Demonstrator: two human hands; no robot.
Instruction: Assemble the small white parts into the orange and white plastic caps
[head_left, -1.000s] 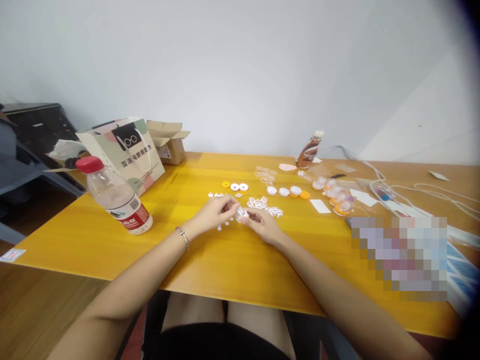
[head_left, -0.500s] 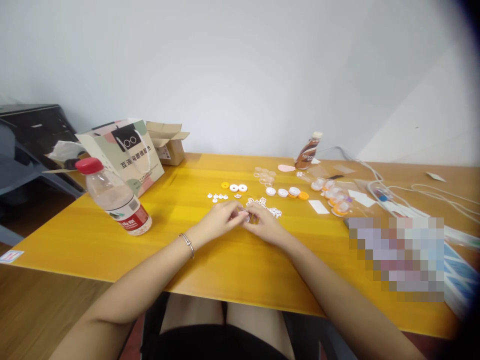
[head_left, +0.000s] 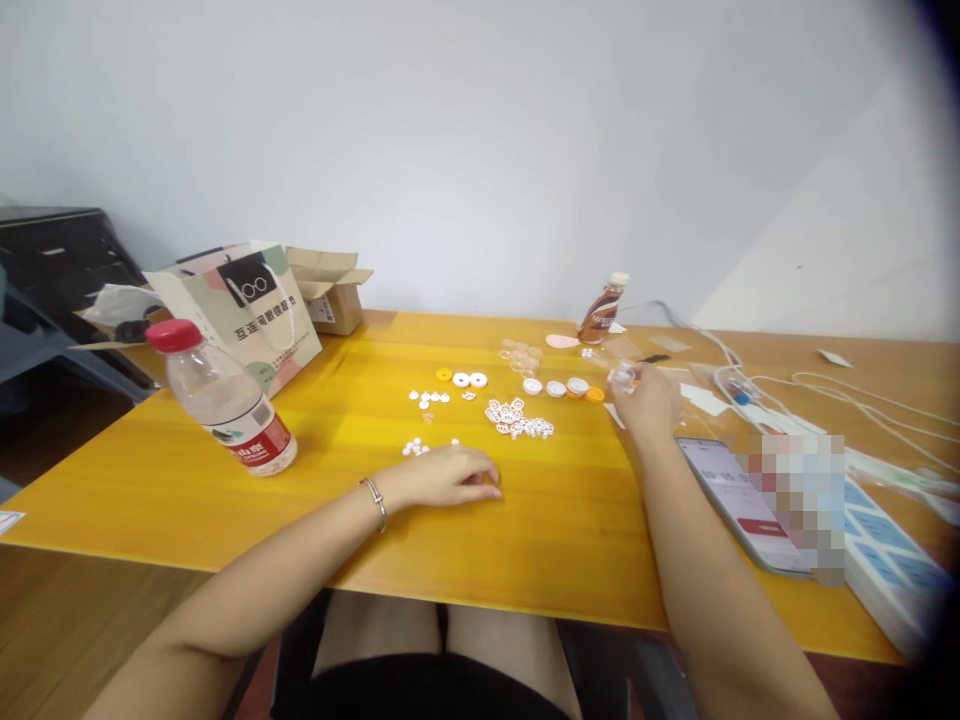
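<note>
My left hand [head_left: 450,476] rests on the table, its fingers loosely stretched out and holding nothing. Close by its knuckles are several small white pieces [head_left: 415,447]. At the right, my right hand [head_left: 651,405] has its fingers closed at a clear round plastic piece [head_left: 622,374]; the hand covers most of the orange-and-clear pieces there. White lace-like cutouts [head_left: 517,418] lie between the hands. Behind them are white and orange round caps [head_left: 555,388], clear rings [head_left: 523,353], a yellow disc [head_left: 444,375], white discs [head_left: 470,380] and small white peaked pieces [head_left: 431,397].
A red-capped bottle [head_left: 225,400] and a paper bag [head_left: 262,310] stand at the left, with a cardboard box [head_left: 334,290] behind. A brown drink bottle [head_left: 603,312] stands at the back. On the right are a phone [head_left: 720,490], a power strip [head_left: 892,550] and white cables [head_left: 862,385].
My hands, together over a clear piece before, are now apart. The right moved right to the clear and orange pieces; the left came down toward me and opened. Small white pieces beside it are uncovered.
</note>
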